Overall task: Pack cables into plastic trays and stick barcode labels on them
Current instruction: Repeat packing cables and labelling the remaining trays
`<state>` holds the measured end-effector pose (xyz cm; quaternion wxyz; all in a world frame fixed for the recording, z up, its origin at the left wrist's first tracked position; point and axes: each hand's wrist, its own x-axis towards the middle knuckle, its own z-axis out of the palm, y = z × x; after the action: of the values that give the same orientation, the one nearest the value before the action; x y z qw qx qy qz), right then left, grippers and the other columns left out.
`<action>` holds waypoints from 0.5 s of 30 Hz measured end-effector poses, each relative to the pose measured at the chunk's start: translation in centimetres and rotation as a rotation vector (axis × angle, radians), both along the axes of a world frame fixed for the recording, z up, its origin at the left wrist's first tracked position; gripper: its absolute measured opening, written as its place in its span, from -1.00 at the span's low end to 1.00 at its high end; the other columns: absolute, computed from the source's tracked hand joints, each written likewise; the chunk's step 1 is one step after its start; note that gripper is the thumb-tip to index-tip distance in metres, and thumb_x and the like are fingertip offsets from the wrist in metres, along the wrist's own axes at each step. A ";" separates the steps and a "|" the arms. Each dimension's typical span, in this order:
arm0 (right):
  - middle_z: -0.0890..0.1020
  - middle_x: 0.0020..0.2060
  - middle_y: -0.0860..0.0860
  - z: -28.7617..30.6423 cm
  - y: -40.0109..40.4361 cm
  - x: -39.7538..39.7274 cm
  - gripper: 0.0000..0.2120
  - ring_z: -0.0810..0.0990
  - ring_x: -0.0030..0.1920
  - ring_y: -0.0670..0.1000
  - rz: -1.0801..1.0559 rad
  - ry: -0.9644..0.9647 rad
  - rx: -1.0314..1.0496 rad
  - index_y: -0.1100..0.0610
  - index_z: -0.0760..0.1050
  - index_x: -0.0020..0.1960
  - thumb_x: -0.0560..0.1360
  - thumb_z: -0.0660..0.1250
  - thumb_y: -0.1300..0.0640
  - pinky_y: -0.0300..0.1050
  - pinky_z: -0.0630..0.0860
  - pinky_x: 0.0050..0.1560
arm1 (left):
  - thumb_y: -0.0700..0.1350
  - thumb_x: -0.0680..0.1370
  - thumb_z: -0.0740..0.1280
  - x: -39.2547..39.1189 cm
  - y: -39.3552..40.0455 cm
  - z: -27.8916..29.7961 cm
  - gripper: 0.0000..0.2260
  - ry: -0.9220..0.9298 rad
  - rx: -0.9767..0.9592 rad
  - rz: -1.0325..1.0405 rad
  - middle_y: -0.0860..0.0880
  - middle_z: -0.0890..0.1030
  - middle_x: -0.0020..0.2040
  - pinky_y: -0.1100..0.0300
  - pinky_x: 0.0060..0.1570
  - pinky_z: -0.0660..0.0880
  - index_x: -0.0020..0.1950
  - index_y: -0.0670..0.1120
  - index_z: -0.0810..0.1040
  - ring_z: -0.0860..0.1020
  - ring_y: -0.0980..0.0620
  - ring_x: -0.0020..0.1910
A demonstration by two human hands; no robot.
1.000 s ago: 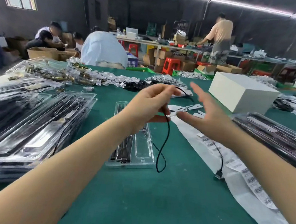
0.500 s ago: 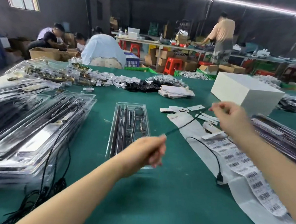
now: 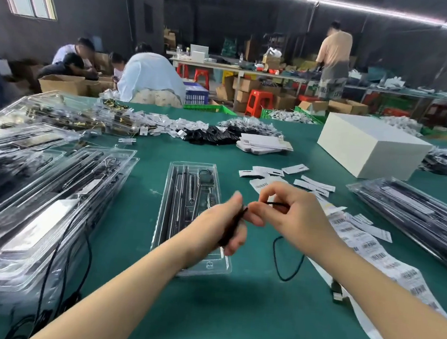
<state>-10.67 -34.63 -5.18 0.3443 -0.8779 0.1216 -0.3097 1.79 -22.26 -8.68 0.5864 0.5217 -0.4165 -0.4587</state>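
Mid-tabletop, one clear tray (image 3: 182,217), one black cable (image 3: 287,260) pinched by left hand (image 3: 219,229) and right hand (image 3: 291,219), one label strip (image 3: 388,264) toward right edge.

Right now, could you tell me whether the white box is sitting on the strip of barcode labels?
No, the white box sits on bare green table apart from the label strip.

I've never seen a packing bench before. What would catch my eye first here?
Two bare hands meet at the centre, the left hand and right hand both pinching a thin black cable that loops down onto the green table. Just behind them lies a clear plastic tray. A long strip of barcode labels trails along the right.
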 end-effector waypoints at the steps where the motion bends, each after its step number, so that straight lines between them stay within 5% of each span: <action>1: 0.32 -0.55 -0.13 -0.6 -0.4 0.7 -0.81 0.23 -0.51 -0.14 -0.019 0.003 0.107 -0.01 0.52 -0.28 0.41 0.47 -0.04 -0.29 0.19 -0.45 | 0.19 0.59 0.06 0.3 -0.1 0.2 -0.57 0.079 -0.007 -0.029 0.03 0.33 -0.59 0.26 -0.51 0.27 -0.23 -0.04 0.53 0.24 0.07 -0.61; 3: 0.30 -0.54 -0.11 -2.7 -0.7 1.4 -0.81 0.21 -0.52 -0.11 -0.073 0.049 0.350 0.04 0.57 -0.25 0.47 0.40 -0.03 -0.23 0.19 -0.45 | 0.16 0.55 0.17 0.6 -0.3 0.9 -0.64 0.288 -0.089 -0.041 0.08 0.24 -0.59 0.28 -0.53 0.25 -0.33 0.00 0.50 0.17 0.11 -0.62; 5: 0.34 -0.53 -0.08 -5.0 -0.1 1.4 -0.79 0.27 -0.53 -0.08 -0.083 0.171 0.518 0.04 0.62 -0.17 0.57 0.30 0.00 -0.20 0.28 -0.51 | 0.10 0.56 0.20 1.0 -0.7 1.4 -0.70 0.517 -0.209 0.084 0.09 0.41 -0.50 0.31 -0.51 0.35 -0.22 0.01 0.62 0.34 0.14 -0.57; 7: 0.47 -0.46 -0.10 -6.3 0.8 0.6 -0.83 0.41 -0.47 -0.08 -0.019 0.380 0.345 0.00 0.62 -0.10 0.58 0.28 0.03 -0.17 0.44 -0.40 | 0.08 0.57 0.20 1.3 -1.5 1.4 -0.73 0.577 -0.267 0.236 0.06 0.67 -0.20 0.33 -0.37 0.52 0.05 -0.02 0.63 0.61 0.13 -0.32; 10: 0.52 -0.30 -0.13 -5.9 2.5 -0.6 -0.93 0.50 -0.18 -0.09 0.093 0.666 -0.153 -0.06 0.51 -0.01 0.53 0.26 0.03 -0.15 0.42 -0.06 | 0.03 0.55 0.26 1.2 -2.5 0.1 -0.73 0.258 -0.207 0.362 0.06 0.67 0.09 0.28 0.06 0.54 0.22 -0.01 0.49 0.62 0.11 0.10; 12: 0.45 -0.38 -0.15 -4.0 3.6 -1.0 -0.86 0.48 -0.15 -0.08 0.153 0.655 -0.379 -0.09 0.52 -0.02 0.49 0.25 0.10 -0.20 0.33 -0.08 | -0.09 0.67 0.11 0.9 -2.3 -1.1 -0.80 -0.148 -0.146 0.340 0.06 0.64 0.11 0.23 0.22 0.45 0.26 -0.01 0.41 0.58 0.09 0.16; 15: 0.50 -0.52 -0.14 -0.3 2.9 -0.8 -0.82 0.44 -0.45 -0.18 0.159 0.409 -0.068 -0.02 0.55 -0.21 0.44 0.31 0.25 -0.37 0.31 -0.33 | -0.11 0.69 0.04 0.5 -1.3 -1.8 -0.74 -0.400 -0.105 0.236 0.07 0.66 -0.19 0.31 -0.04 0.51 0.04 0.04 0.51 0.62 0.12 -0.17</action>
<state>-11.42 -31.74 -5.48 0.3063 -0.9403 0.1088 -0.1012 2.28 -23.59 -10.51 0.5683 0.6160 -0.4837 -0.2522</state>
